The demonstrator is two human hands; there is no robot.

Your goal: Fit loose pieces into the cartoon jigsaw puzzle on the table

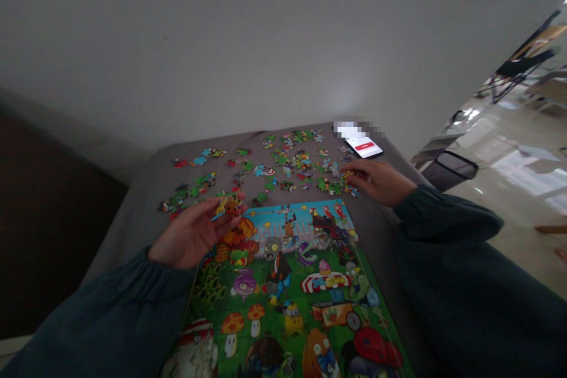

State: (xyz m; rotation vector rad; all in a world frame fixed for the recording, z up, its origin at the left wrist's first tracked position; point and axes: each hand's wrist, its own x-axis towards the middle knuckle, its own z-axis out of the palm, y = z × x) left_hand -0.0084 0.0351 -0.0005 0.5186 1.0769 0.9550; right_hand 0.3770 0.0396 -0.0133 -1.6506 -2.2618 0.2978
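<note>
The left hand (pixel 190 233), palm partly turned up, grasps a small puzzle piece (pixel 232 207) between thumb and fingers; the piece, brown and yellow, is held over the upper left corner of the board (pixel 287 286). The right hand (pixel 376 180) reaches in from the side with its fingers bent, the tips at the right end of the loose pieces (pixel 301 159); whether it has hold of one there cannot be told. The loose pieces lie scattered beyond the board's far edge, some in small clusters, others apart, spread from beside the left hand across to the right one. Most are green, with red, blue, yellow and grey among them. The board lies flat on a grey cloth (pixel 142 207), its near edge cut off by the view, and shows a cartoon scene: blue sky along the top, green ground below, with mushrooms, a striped stall and several figures. A phone (pixel 365 147) lies just beyond the right hand, its screen lit, a red button on it and its far part blurred out. Both arms wear dark teal sleeves (pixel 447 218). Behind the cloth rises a plain pale wall (pixel 266 41); to the right, lower down, stands a dark bin (pixel 452 168).
</note>
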